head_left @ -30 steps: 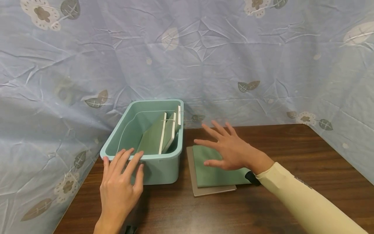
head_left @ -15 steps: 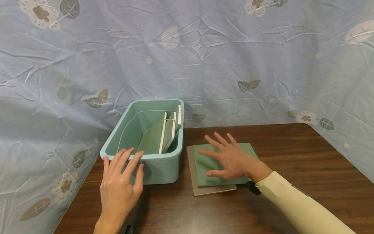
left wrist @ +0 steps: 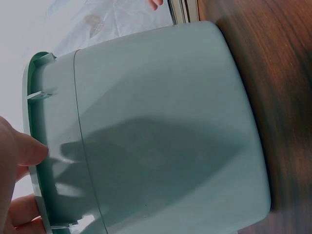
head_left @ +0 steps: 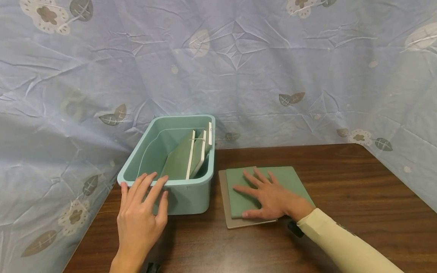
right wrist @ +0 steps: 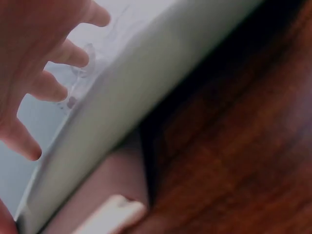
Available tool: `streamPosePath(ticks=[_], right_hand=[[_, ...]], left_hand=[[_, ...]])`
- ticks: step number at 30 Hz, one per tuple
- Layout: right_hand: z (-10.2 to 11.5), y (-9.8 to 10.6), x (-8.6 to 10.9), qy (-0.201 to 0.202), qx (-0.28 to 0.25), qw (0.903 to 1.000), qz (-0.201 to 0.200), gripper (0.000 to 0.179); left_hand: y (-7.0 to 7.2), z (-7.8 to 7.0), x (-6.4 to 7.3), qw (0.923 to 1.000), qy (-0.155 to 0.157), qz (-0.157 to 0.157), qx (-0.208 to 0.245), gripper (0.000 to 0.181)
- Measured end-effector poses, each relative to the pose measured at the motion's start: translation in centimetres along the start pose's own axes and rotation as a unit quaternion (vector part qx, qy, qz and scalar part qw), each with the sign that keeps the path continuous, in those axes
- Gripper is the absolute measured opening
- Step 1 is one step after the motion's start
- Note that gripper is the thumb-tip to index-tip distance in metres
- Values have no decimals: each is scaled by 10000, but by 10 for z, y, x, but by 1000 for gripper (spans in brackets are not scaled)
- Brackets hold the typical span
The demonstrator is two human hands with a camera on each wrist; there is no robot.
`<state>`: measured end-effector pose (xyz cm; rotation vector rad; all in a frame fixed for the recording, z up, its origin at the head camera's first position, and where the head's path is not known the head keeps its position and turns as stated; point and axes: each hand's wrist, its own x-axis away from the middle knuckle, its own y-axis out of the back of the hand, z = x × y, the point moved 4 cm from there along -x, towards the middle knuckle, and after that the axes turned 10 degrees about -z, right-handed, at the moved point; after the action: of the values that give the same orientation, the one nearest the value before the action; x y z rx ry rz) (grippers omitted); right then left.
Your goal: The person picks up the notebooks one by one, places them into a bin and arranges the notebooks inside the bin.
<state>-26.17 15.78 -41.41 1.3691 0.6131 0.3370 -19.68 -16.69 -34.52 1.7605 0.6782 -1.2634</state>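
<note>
A teal plastic bin (head_left: 191,199) stands at left on the wooden table. My left hand (head_left: 140,220) rests on its near rim, fingertips at the top edge and thumb by the outer wall; the left wrist view shows the thumb (left wrist: 31,148) just below the lip. Right of the bin, a green book (head_left: 290,180) lies on a taupe book (head_left: 235,223), whose left and front edges stick out. My right hand (head_left: 273,201) lies spread over the green book, fingers straight and apart. The right wrist view shows the green book's edge (right wrist: 131,92) with the taupe book below.
Inside the bin, several green books with white page edges (head_left: 189,155) lean toward its right wall. A blue-lilac cloth (head_left: 259,83) with leaves and flowers hangs behind and beside the table (head_left: 345,182).
My right hand has come down and slightly toward me, from above the green book onto its cover. My left hand and the bin have stayed in place.
</note>
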Motion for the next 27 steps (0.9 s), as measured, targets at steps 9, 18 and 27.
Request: streamPosePath(ticks=[9,18,27], right_hand=[[-2,-15,5,-284,-433,9982,295,91],[-1,-17,5,-308,-392,9983,288,90],[2,-12,2,-267,-175,9989,354,92]], left_hand=[[0,-1,0,9998,60,-140,135,32],[0,-2,0,9998,48,-146,109,32],[0,-1,0,9999,44,-77,56,32]])
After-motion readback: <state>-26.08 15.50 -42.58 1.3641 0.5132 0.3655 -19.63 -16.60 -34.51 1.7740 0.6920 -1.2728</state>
